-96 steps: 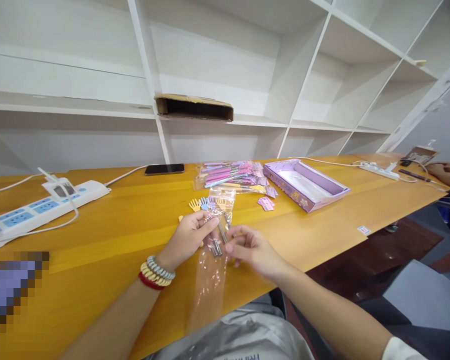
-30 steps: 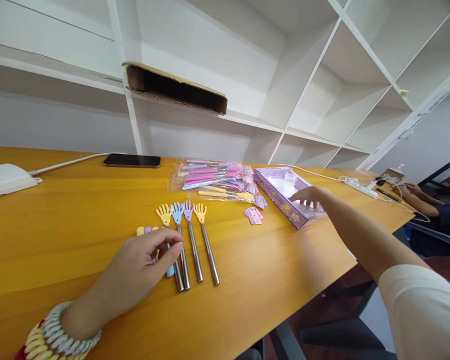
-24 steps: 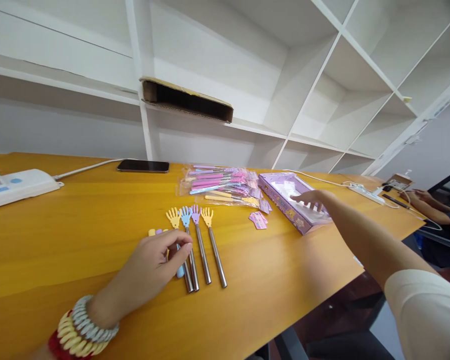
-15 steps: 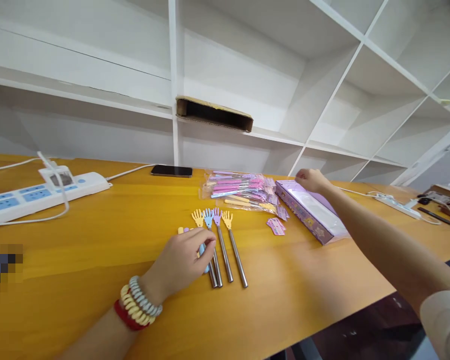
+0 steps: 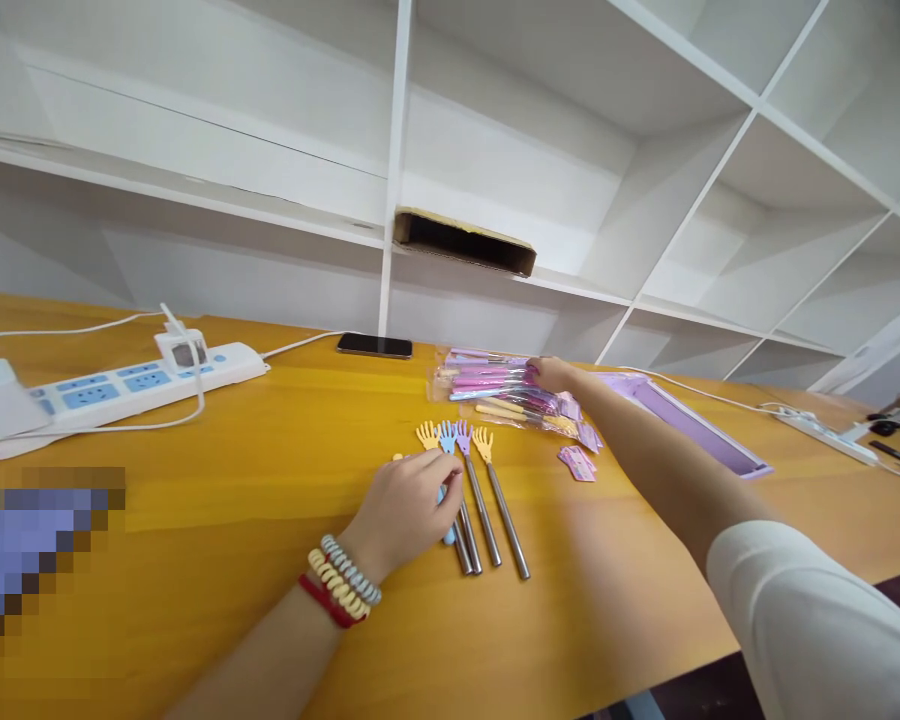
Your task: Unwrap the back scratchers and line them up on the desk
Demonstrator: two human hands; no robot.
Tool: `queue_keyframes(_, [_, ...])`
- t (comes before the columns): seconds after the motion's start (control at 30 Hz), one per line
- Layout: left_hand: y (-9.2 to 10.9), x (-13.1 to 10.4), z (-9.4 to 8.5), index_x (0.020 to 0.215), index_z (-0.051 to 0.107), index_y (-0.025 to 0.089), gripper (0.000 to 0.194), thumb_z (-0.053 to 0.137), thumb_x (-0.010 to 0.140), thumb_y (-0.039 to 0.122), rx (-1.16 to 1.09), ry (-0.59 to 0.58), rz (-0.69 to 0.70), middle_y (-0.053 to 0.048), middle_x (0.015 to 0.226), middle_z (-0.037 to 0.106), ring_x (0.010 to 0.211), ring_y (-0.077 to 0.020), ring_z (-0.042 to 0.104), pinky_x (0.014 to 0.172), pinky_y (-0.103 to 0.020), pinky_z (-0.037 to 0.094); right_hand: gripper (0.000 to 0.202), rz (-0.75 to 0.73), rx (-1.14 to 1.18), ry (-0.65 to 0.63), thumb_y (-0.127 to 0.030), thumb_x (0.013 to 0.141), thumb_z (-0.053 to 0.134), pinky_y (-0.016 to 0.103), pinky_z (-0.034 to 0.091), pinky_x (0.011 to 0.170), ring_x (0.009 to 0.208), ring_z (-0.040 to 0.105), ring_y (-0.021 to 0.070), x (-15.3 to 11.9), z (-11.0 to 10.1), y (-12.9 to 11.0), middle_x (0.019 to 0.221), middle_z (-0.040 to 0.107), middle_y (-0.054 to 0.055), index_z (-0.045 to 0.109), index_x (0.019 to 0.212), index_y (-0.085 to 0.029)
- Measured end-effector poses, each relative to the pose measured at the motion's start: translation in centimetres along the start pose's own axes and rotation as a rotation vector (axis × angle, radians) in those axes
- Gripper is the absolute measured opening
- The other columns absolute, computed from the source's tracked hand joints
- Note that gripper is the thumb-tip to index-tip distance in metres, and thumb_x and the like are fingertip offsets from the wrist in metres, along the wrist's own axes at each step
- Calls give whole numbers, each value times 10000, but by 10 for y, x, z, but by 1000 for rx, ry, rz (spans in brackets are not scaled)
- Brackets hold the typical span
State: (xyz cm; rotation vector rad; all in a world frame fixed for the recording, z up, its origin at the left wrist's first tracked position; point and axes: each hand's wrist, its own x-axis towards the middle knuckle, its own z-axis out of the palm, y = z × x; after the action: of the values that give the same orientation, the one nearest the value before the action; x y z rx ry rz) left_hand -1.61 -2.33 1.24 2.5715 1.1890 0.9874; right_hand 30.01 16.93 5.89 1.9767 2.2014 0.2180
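Observation:
Several back scratchers with hand-shaped heads in yellow, blue and purple and metal rods point(image 5: 484, 510) lie side by side on the wooden table. My left hand point(image 5: 412, 505) rests over the leftmost ones, its fingers curled; what is under them is hidden. Farther back, my right hand point(image 5: 553, 374) is on the pile of plastic-wrapped pink and purple scratchers point(image 5: 487, 380), its fingertips hidden among the packets. Wrapped yellow scratchers point(image 5: 506, 412) lie in front of that pile. Small pink cards point(image 5: 577, 463) sit to the right.
A purple box point(image 5: 694, 425) lies open behind my right forearm. A black phone point(image 5: 375, 345) is near the shelf. Power strips stand at left point(image 5: 142, 385) and right point(image 5: 825, 430), with white cables. An open cardboard box point(image 5: 465, 242) sits on the white shelf.
My right hand has moved left from above the purple box to the wrapped pile. The box now shows its open purple inside. The view has shifted left; my left hand stays by the scratchers.

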Motion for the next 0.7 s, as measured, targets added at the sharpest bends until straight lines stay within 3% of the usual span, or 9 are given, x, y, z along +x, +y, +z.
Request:
queue_keyframes(0.2, [-1,0,-2,795,566,194,195,381,858,205,9,-3,-4,-11,751,604,686,-132,546,641,-256,375,514,11,-20,-54,-400,792,520,260,437,743,940,608,220,-1,-9,-1,1087,642,119,517,1244,-156])
queue_keyframes(0.33, [-6,0,-3,793,572,198,188,395,853,221,20,11,-55,-11,751,613,654,-133,550,612,-260,367,361,18,-49,-12,-381,735,568,270,423,701,903,607,242,-17,-21,-6,979,663,135,649,998,-148])
queue_keyframes(0.43, [-10,0,-3,807,575,205,179,403,851,229,-2,48,-86,-3,751,612,648,-134,554,624,-265,378,279,32,-43,67,-341,748,516,275,404,692,914,592,247,-38,-31,-13,986,652,130,659,904,-159])
queue_keyframes(0.53, [-14,3,-4,936,576,196,177,436,837,240,-18,221,-122,-39,878,614,812,-171,578,736,-289,418,243,8,-5,169,-315,744,491,269,377,668,877,583,232,-70,-39,-24,963,648,116,648,857,-167])
queue_keyframes(0.63, [-14,6,-9,1088,541,149,321,511,797,282,55,482,-136,-115,1058,562,1034,-236,513,911,-362,381,177,-99,49,218,-313,712,519,268,350,626,766,570,206,-108,-42,-44,827,650,92,626,729,-173])
queue_keyframes(0.7, [-10,8,-15,1147,522,126,432,558,766,326,116,572,-120,-150,1155,517,1111,-270,458,968,-409,332,121,-212,77,244,-271,677,538,276,348,635,766,557,203,-131,-40,-61,795,641,79,610,674,-174])
